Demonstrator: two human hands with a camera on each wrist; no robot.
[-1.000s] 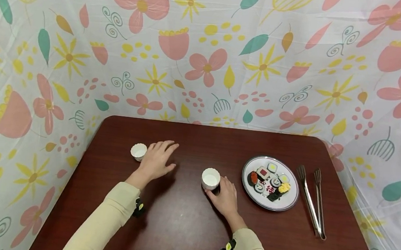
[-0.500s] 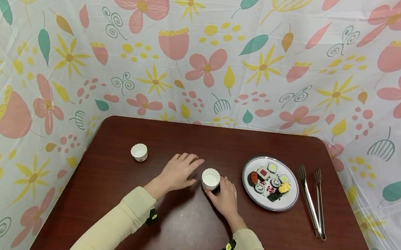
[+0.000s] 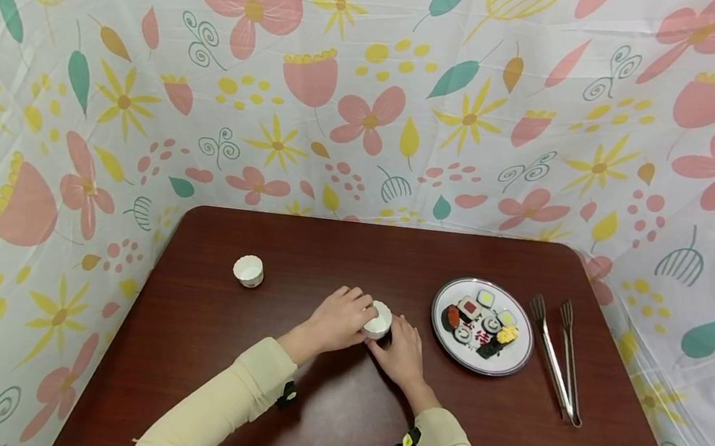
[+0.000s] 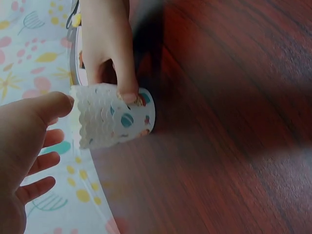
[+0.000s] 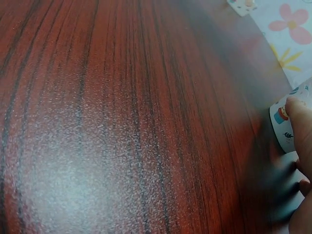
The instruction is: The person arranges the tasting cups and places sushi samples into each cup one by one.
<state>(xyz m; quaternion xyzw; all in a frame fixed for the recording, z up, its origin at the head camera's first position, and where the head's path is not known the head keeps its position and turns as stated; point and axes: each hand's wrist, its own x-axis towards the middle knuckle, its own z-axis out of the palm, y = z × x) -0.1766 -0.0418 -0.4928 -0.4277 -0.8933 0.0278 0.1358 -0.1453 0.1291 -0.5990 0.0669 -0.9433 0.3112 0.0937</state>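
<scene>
Head view: Both forearms enter from the lower edge and converge on one upright cup stack [image 3: 378, 321] on the brown table [image 3: 303, 243]. The left hand [image 3: 335, 320] arches in from the left; the right hand [image 3: 400, 353] lies low on the opposite side. Also shown are one single cup [image 3: 248, 272] at left, one plate [image 3: 516, 359] bearing seven sushi pieces [image 3: 490, 326], and one pair of tongs [image 3: 554, 360]. The left fingers bend over the stack's rim; the right fingers and thumb hold its lower part.

Left wrist view: Several scalloped rims nest together, their exact number unclear. The left thumb meets the rim, the other fingers spaced apart; whether they pinch cannot be told. The right thumb presses near the base.

Right wrist view: The right thumb lies against the patterned cup wall; the remaining fingers are partly cut off.
</scene>
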